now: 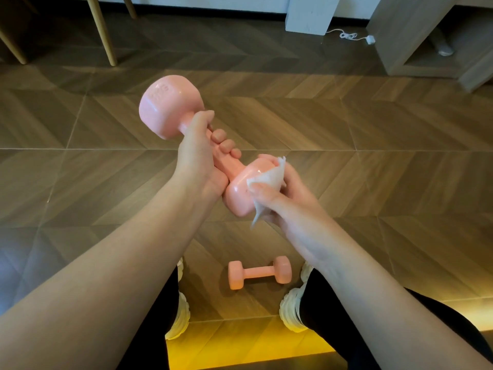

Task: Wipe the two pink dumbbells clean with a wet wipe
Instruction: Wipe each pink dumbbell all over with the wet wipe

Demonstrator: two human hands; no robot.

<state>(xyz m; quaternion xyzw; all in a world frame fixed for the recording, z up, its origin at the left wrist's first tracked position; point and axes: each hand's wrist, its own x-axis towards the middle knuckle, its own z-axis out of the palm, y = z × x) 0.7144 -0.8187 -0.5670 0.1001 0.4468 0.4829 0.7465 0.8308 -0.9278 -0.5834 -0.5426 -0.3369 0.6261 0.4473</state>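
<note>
My left hand [202,156] is wrapped around the handle of a pink dumbbell [170,105], which is held up in the air and tilted, far head up-left and near head down-right. My right hand [280,198] presses a crumpled white wet wipe [266,180] against the near head of that dumbbell. A second pink dumbbell [258,272] lies on the wooden floor between my feet, untouched.
White shoes [292,308] and dark trouser legs flank the floor dumbbell. Wooden chair legs [102,30] stand at the far left. A white block [310,14], a white cable with a switch [354,37] and a wooden shelf unit [416,38] are at the far right.
</note>
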